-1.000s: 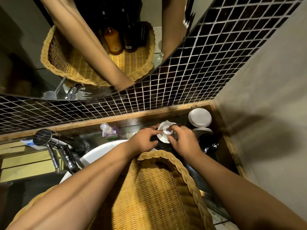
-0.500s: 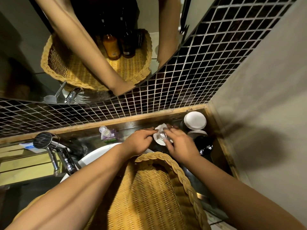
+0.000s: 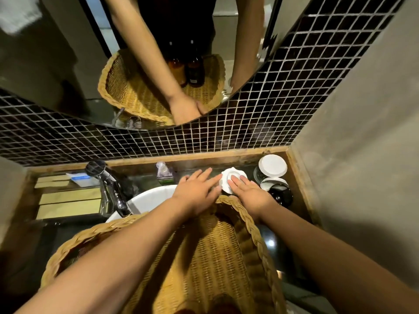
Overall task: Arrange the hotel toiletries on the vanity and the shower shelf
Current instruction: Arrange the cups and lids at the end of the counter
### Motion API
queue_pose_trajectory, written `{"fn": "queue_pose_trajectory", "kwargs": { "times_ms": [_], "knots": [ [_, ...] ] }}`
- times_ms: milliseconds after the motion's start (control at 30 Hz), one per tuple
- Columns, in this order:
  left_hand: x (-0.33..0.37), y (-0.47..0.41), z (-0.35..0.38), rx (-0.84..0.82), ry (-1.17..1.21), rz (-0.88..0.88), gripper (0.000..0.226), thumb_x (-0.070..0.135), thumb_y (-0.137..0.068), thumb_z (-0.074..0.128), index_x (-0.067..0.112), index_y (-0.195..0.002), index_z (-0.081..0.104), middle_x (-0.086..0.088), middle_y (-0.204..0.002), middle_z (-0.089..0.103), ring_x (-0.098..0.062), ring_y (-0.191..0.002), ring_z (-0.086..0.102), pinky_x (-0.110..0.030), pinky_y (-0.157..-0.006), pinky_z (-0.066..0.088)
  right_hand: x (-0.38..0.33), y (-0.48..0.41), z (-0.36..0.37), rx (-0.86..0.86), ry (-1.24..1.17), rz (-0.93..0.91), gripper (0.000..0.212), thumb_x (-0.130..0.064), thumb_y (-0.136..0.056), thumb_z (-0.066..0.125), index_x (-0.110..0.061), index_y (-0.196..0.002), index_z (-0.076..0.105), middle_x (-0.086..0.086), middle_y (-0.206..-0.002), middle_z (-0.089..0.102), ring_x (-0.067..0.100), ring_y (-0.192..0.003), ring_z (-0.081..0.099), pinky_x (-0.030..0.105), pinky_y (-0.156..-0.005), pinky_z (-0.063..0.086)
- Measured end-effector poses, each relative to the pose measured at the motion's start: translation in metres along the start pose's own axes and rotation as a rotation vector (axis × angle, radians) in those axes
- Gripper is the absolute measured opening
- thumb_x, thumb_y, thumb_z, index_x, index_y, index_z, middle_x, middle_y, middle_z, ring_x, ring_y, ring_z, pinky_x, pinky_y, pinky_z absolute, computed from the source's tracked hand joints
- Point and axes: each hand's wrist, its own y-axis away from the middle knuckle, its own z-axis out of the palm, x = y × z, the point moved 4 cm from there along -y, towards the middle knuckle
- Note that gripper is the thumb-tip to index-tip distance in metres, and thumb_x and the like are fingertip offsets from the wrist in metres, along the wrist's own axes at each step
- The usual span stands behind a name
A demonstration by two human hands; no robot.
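Reaching over a wicker basket (image 3: 247,223), a person lays both hands flat at the back of the desk (image 3: 199,165), beside a small white dish (image 3: 231,177) w/ a scalloped rim. Left hand (image 3: 197,191) is spread, fingers straight, tips touching the dish's left edge. Right hand (image 3: 249,193) is also spread; its fingertips rest on top of the dish, pinching nothing. The dish sits on the desk just past the basket rim, approx. midway betw. a small clear bottle (image 3: 163,171) on the left & two white-lidded jars on the right. The far jar (image 3: 272,165) stands in the back corner by the grey wall; the near jar (image 3: 275,188), dark glass, is just beside the right wrist. A chrome tap (image 3: 108,191) leans over a white basin (image 3: 149,200) at left; the basket partly covers the basin. Behind the tap lies a blue-and-white packet (image 3: 79,177) on pale wood slats. Dark mosaic tile (image 3: 272,123) backs the desk. Above it a mirror (image 3: 56,64) reflects both arms, the basket & two amber bottles (image 3: 188,69) standing in it. The basket's near end is hidden by the arms.
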Motion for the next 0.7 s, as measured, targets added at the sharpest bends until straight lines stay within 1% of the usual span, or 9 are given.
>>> {"fn": "queue_pose_trajectory", "kwargs": {
  "times_ms": [67, 167, 233, 333, 433, 533, 633, 700],
  "knots": [
    [0.001, 0.012, -0.002, 0.021, 0.004, 0.005, 0.053, 0.056, -0.103, 0.018, 0.048, -0.155, 0.017, 0.003, -0.168, 0.007, -0.02, -0.153, 0.012, -0.051, -0.121, 0.009, -0.004, 0.008, -0.007, 0.053, 0.02, -0.03, 0.06, -0.044, -0.108, 0.023, -0.024, -0.161, 0.003, 0.001, -0.168, -0.004, 0.02, -0.154, -0.006, 0.04, -0.124, 0.003],
    [0.003, 0.033, -0.007, 0.049, -0.021, -0.002, 0.053, 0.056, -0.103, 0.017, 0.048, -0.155, 0.015, 0.004, -0.168, 0.001, -0.018, -0.153, 0.01, -0.05, -0.122, 0.005, -0.012, 0.031, -0.026, 0.209, 0.087, -0.067, 0.057, -0.04, -0.108, 0.019, -0.022, -0.161, 0.005, 0.002, -0.168, 0.001, 0.021, -0.154, -0.001, 0.038, -0.124, 0.005],
    [0.006, 0.046, -0.011, 0.063, -0.034, -0.007, 0.054, 0.059, -0.102, 0.015, 0.048, -0.155, 0.014, 0.004, -0.168, 0.0, -0.018, -0.153, 0.01, -0.051, -0.122, 0.004, -0.017, 0.045, -0.043, 0.268, 0.11, -0.037, 0.057, -0.038, -0.108, 0.018, -0.019, -0.161, 0.005, 0.003, -0.168, 0.001, 0.022, -0.154, 0.0, 0.038, -0.124, 0.006],
    [0.012, 0.07, -0.016, 0.124, -0.065, 0.008, 0.057, 0.063, -0.1, 0.011, 0.049, -0.155, 0.014, 0.003, -0.168, 0.001, -0.021, -0.153, 0.011, -0.053, -0.121, 0.005, -0.033, 0.065, -0.059, 0.304, 0.089, 0.045, 0.059, -0.038, -0.109, 0.016, -0.014, -0.16, 0.002, 0.004, -0.168, -0.001, 0.022, -0.154, -0.002, 0.035, -0.124, 0.002],
    [0.022, 0.095, -0.023, 0.141, -0.098, 0.026, 0.059, 0.065, -0.099, 0.008, 0.049, -0.155, 0.013, 0.002, -0.168, 0.001, -0.022, -0.153, 0.01, -0.054, -0.121, 0.005, -0.054, 0.09, -0.066, 0.327, 0.041, 0.045, 0.06, -0.04, -0.108, 0.015, -0.013, -0.16, 0.005, 0.006, -0.168, 0.001, 0.023, -0.154, -0.001, 0.037, -0.125, 0.004],
    [0.034, 0.127, -0.03, 0.168, -0.12, 0.021, 0.058, 0.064, -0.1, 0.01, 0.048, -0.156, 0.013, 0.002, -0.168, 0.003, -0.023, -0.153, 0.01, -0.054, -0.121, 0.006, -0.08, 0.121, -0.06, 0.327, -0.015, 0.04, 0.062, -0.046, -0.107, 0.018, -0.016, -0.161, 0.006, 0.006, -0.168, 0.001, 0.023, -0.154, 0.0, 0.041, -0.125, 0.006],
    [0.044, 0.166, -0.029, 0.182, -0.136, 0.028, 0.059, 0.064, -0.1, 0.011, 0.047, -0.156, 0.013, 0.002, -0.168, 0.004, -0.024, -0.153, 0.011, -0.054, -0.122, 0.007, -0.107, 0.157, -0.044, 0.345, -0.059, 0.039, 0.065, -0.049, -0.106, 0.02, -0.016, -0.161, 0.007, 0.006, -0.168, 0.002, 0.024, -0.154, -0.001, 0.039, -0.124, 0.005],
    [0.05, 0.197, -0.025, 0.182, -0.141, 0.036, 0.06, 0.065, -0.099, 0.011, 0.046, -0.156, 0.012, 0.003, -0.168, 0.004, -0.025, -0.153, 0.011, -0.055, -0.121, 0.009, -0.126, 0.185, -0.03, 0.346, -0.072, 0.063, 0.065, -0.05, -0.106, 0.019, -0.017, -0.161, 0.007, 0.005, -0.168, -0.001, 0.024, -0.154, -0.002, 0.041, -0.124, 0.005]
  ]
}}
